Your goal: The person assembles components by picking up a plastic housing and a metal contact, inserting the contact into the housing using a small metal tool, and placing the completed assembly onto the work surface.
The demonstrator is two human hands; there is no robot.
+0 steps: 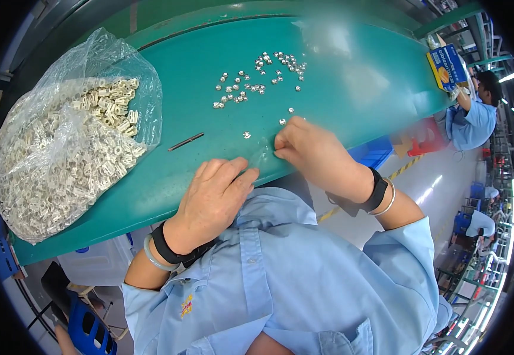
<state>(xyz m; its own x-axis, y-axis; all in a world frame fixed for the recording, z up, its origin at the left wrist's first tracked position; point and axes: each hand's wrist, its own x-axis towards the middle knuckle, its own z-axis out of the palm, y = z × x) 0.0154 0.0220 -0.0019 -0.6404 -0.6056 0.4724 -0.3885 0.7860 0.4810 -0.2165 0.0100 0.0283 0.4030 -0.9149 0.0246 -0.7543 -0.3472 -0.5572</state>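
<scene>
My left hand (212,198) lies palm down at the near edge of the green table (209,41), fingers stretched out and thumb apart, with nothing seen in it. To its right, my right hand (313,148) is closed in a pinch just above the tabletop; whatever sits between the fingertips is hidden. One small round silver metal part (247,135) lies between the hands, and another metal part (282,122) is beside my right fingertips. Farther back, several like metal parts (263,89) are scattered loosely. A thin dark rod (186,141) rests beyond my left hand.
A large clear plastic bag (61,154) full of cream-coloured slotted pieces stands on the left. A blue and yellow box (448,66) is at the table's far right end, by a person (473,118) in light blue. Blue bins (372,155) sit beyond the near edge.
</scene>
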